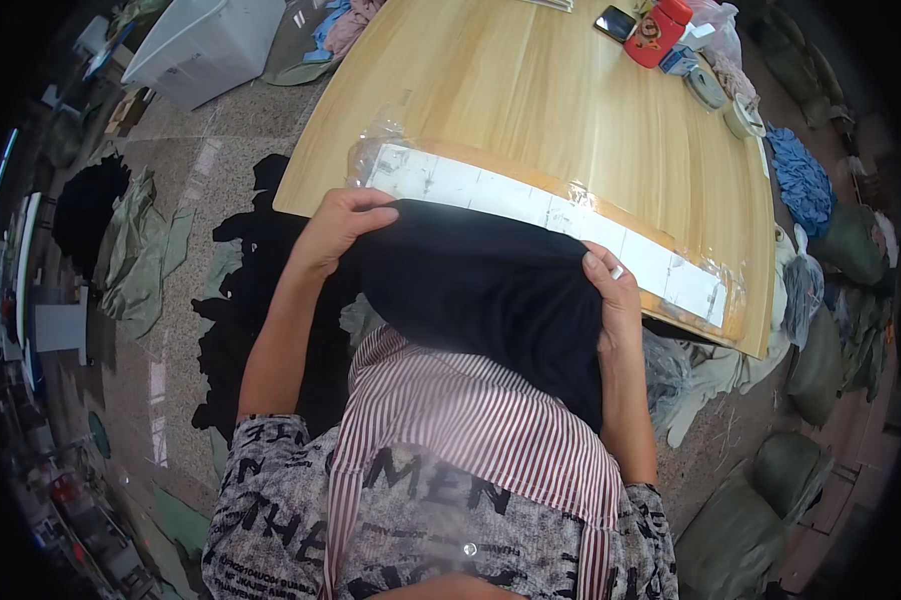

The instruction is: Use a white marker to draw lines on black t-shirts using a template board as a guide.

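Observation:
A piece of black cloth [470,270] stretches between my two hands at the near edge of the wooden table [510,90]. My left hand [335,225] pinches its upper left corner between thumb and fingers. At its upper right corner, my right hand [615,290] grips the fabric with the thumb on top; something small and white shows at a finger. The cloth's top edge lies over the near side of a long white marked strip [450,180] taped to the tabletop. Its lower part hangs down against my striped apron [470,410].
At the table's far right are a red jar [658,32], a black phone [614,22] and a roll of tape [705,88]. A white bin [205,50] stands far left. Dark cloth [260,340] lies at the left; blue cloth [800,178] and stuffed green sacks [760,510] are on the right.

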Available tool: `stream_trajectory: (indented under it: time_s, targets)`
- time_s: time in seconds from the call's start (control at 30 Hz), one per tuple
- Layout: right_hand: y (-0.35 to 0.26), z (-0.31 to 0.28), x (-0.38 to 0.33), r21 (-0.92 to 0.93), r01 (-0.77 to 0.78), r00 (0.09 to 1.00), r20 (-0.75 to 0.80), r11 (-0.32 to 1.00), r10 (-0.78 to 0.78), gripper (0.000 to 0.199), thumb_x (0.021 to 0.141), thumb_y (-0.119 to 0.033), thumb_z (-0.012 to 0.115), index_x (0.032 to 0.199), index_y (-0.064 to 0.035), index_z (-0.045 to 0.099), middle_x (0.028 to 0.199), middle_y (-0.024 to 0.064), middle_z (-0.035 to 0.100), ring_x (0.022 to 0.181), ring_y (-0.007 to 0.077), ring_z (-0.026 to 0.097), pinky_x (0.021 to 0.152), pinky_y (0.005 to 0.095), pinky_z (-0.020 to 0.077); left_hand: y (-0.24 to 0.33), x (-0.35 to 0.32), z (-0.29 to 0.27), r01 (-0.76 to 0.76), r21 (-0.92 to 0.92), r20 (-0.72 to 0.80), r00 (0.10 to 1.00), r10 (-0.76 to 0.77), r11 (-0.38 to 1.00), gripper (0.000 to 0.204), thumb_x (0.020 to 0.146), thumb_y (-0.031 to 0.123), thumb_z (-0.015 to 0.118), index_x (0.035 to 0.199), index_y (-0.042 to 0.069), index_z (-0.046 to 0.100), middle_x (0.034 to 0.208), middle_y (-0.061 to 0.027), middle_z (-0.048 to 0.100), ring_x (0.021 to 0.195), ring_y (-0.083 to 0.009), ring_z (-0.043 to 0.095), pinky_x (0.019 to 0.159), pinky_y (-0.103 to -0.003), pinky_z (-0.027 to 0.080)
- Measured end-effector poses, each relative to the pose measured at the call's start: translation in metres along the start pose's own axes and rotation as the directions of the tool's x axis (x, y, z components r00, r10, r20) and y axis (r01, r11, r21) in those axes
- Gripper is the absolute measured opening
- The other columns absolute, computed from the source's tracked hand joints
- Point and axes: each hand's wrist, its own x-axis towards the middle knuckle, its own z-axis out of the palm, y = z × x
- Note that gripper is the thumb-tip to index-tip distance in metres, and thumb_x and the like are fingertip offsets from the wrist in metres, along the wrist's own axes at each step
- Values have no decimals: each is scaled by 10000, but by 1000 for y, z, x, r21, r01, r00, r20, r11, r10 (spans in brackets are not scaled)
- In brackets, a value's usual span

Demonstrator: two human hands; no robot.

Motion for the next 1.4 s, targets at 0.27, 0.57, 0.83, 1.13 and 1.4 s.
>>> stream_trajectory:
  time_s: [0.27, 0.57, 0.83, 1.13, 1.4]
  targets:
    - [37, -6, 56, -779, 448, 752, 63, 439, -656, 86, 827, -93, 687, 886, -56, 637, 722, 72, 646, 545, 157, 563, 541, 280, 454, -27, 60, 16, -219, 299, -134, 954, 268, 929, 126, 833, 94, 649, 901, -12, 658, 801, -26, 653, 763, -91, 581, 705, -245, 460]
    - [36, -4, 56, -876, 409, 723, 142, 254, -676, 84, 776, -102, 695, 823, -99, 625, 746, 74, 645, 607, 230, 637, 542, 311, 482, -10, 68, 23, -148, 583, -64, 972, 227, 799, 67, 840, 54, 626, 880, 2, 612, 728, -38, 621, 712, -165, 595, 661, -298, 466]
    - [32, -3, 57, -872, 405, 772, 164, 276, -614, 71, 756, -108, 671, 811, -113, 626, 772, 38, 662, 614, 216, 641, 542, 311, 489, -13, 26, 92, -569, 733, 7, 555, 832, 373, 151, 756, -42, 627, 900, 3, 613, 922, -130, 633, 893, -314, 606, 792, -382, 492]
    - [29, -11, 57, -834, 457, 778, 207, 308, -594, 67, 767, -109, 676, 817, -99, 631, 777, 64, 650, 623, 246, 637, 544, 333, 491, -32, 33, 153, -665, 684, 385, 678, 627, 300, 396, 780, 139, 685, 1154, 62, 580, 1314, -109, 517, 1262, -314, 449, 1044, -480, 363]
    - [-14, 20, 53, -612, 648, 632, 99, 454, -769, 156, 928, -128, 545, 855, -17, 626, 722, 75, 559, 669, 139, 542, 553, 260, 416, -36, 27, 156, -637, 694, 349, 706, 616, 337, 409, 758, 84, 668, 1158, 69, 584, 1314, -111, 516, 1270, -308, 443, 1059, -487, 335]
